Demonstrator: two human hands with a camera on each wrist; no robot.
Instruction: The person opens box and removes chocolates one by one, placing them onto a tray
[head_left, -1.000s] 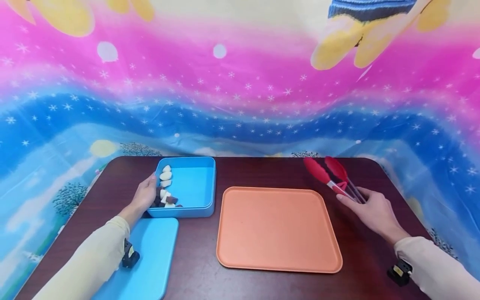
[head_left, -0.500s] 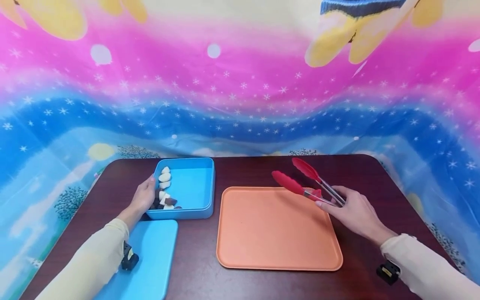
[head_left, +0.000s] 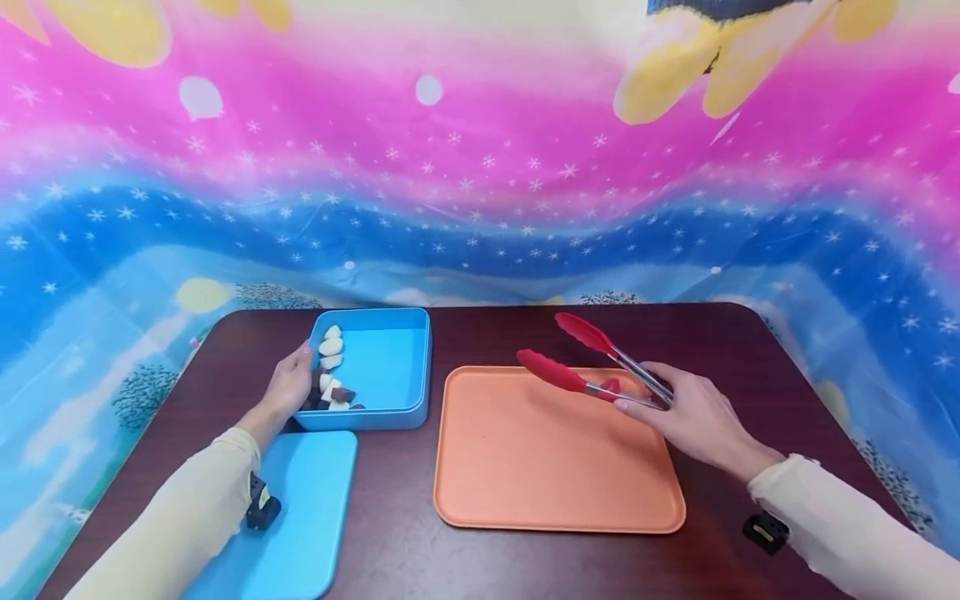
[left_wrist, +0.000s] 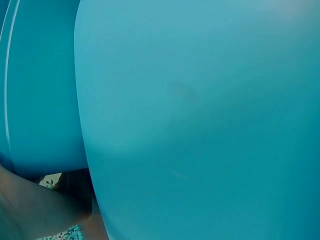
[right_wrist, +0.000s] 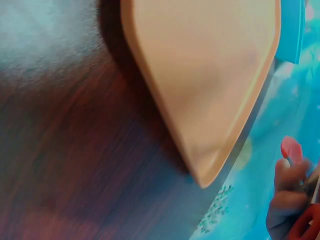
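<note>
In the head view, my left hand (head_left: 288, 385) holds the left side of a blue box (head_left: 386, 417); some of its fingers are hidden. Along the box's inner left side lie several small white pieces (head_left: 331, 346) and dark brown pieces (head_left: 343, 394), their kind unclear. My right hand (head_left: 701, 417) grips tongs (head_left: 637, 375) by their metal arms. The red tips stand apart with nothing between them, above the far part of an orange tray (head_left: 555, 467). The right wrist view catches my right hand (right_wrist: 287, 200) at its edge, with part of the red tongs (right_wrist: 306, 225).
A flat blue lid (head_left: 307, 500) lies at the near left, under my left forearm. The brown table (head_left: 397, 517) carries everything. A patterned cloth (head_left: 480, 167) hangs behind the table's far edge.
My right hand has carried the tongs leftward from the table's right side to above the tray. My left hand has stayed at the box, and the pieces lie as before.
</note>
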